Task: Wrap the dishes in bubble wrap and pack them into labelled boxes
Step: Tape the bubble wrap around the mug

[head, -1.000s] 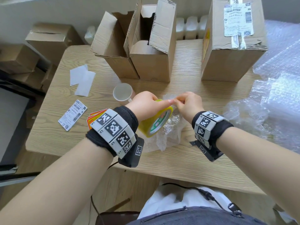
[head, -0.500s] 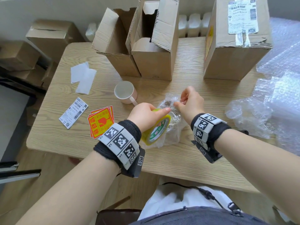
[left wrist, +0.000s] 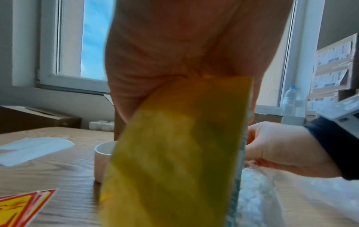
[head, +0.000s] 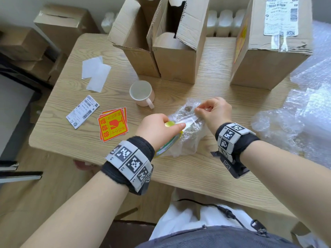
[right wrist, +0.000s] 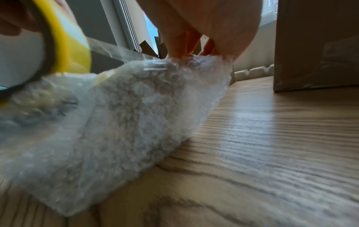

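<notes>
Versus half a second earlier: the right hand has pulled further from the yellow roll of clear packing tape, so a longer clear tape strip spans between them; the left hand has stayed wrapped round the roll, thumb along its top. The right hand pinches the strip's free end, fingertips pressed onto the top of the bubble-wrapped bundle. The bundle lies on the light wooden surface between the hands, the roll touching its 9 o'clock edge; the dish inside is too hidden to name.

The pale pink ceramic mug is unmoved, upright at 11 o'clock of the bundle. Red-and-yellow fragile stickers at 9 o'clock carry a wine-glass symbol and Chinese characters, not legible. The white barcode label beside them has print too small to read. The tall brown cardboard box at 1 o'clock bears a white shipping label, also unreadable. Loose clear bubble wrap sits at 3 o'clock.
</notes>
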`<state>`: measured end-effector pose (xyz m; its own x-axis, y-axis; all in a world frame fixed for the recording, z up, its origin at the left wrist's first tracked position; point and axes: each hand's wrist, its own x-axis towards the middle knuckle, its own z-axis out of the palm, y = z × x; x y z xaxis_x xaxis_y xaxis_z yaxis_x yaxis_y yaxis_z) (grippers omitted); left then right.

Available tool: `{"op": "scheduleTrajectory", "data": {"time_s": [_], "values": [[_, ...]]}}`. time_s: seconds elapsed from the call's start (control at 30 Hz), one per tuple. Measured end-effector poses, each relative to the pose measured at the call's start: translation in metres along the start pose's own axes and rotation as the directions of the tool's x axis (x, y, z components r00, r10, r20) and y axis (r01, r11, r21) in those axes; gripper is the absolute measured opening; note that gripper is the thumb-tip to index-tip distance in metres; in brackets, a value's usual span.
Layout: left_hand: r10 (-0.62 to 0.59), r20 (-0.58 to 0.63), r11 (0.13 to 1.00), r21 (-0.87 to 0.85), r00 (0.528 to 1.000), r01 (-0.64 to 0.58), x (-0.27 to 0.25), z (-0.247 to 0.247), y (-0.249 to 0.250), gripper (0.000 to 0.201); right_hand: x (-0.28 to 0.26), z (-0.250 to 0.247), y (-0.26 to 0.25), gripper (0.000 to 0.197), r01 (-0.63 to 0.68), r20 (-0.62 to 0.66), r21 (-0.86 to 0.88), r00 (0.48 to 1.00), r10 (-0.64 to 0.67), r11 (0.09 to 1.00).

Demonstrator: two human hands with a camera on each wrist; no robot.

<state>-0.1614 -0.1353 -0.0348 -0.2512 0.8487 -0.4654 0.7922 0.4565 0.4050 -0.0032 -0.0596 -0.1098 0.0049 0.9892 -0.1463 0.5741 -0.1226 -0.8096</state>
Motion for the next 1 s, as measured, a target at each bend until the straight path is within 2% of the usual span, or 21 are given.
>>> {"op": "scheduleTrajectory", "data": {"time_s": [0.17, 0.37, 0.5, 0.6, 0.73, 0.83, 0.9, 0.93, 0.97, 1.0], "values": [[-0.074, 0.007, 0.997, 0.04, 0.997, 0.073, -0.008, -0.004, -0.018, 0.057, -0.004, -0.001, -0.002, 0.012, 0.019, 0.048, -0.019, 0.999, -0.018, 1.0], [-0.047, -0.032, 0.959, -0.28, 0.998, 0.036, -0.025, -0.011, -0.032, 0.037, -0.006, -0.005, -0.006, 0.009, -0.093, 0.11, 0.074, 0.99, 0.084, 0.993], [-0.034, -0.06, 0.943, -0.332, 0.998, 0.012, -0.028, -0.013, -0.035, 0.03, -0.007, -0.005, -0.009, 0.008, -0.107, 0.148, 0.098, 0.985, 0.092, 0.989], [-0.048, -0.074, 0.937, -0.348, 0.996, 0.019, -0.03, -0.014, -0.03, 0.033, -0.007, -0.007, -0.007, 0.009, -0.04, 0.146, 0.009, 0.989, 0.038, 0.999], [-0.068, -0.086, 0.903, -0.428, 0.994, 0.025, -0.034, -0.017, -0.025, 0.033, -0.005, -0.012, -0.009, 0.034, 0.052, 0.17, -0.161, 0.985, -0.024, 0.986], [-0.076, -0.093, 0.882, -0.471, 0.993, 0.024, -0.035, -0.018, -0.024, 0.028, -0.008, -0.02, -0.014, 0.036, 0.131, 0.163, -0.258, 0.982, -0.09, 0.957], [-0.077, -0.097, 0.871, -0.491, 0.992, 0.019, -0.036, -0.019, -0.022, 0.029, -0.016, -0.026, -0.022, 0.025, 0.29, 0.16, -0.264, 0.954, -0.255, 0.92], [-0.08, -0.1, 0.868, -0.495, 0.992, 0.02, -0.036, -0.019, -0.02, 0.031, -0.022, -0.028, -0.028, 0.024, 0.383, 0.22, -0.209, 0.915, -0.338, 0.9], [-0.081, -0.105, 0.869, -0.495, 0.991, 0.019, -0.035, -0.019, -0.019, 0.031, -0.028, -0.03, -0.035, 0.036, 0.454, 0.329, -0.122, 0.858, -0.396, 0.883], [-0.076, -0.108, 0.87, -0.493, 0.991, 0.013, -0.034, -0.019, -0.016, 0.031, -0.036, -0.03, -0.043, 0.052, 0.497, 0.454, -0.026, 0.779, -0.433, 0.867]]}}
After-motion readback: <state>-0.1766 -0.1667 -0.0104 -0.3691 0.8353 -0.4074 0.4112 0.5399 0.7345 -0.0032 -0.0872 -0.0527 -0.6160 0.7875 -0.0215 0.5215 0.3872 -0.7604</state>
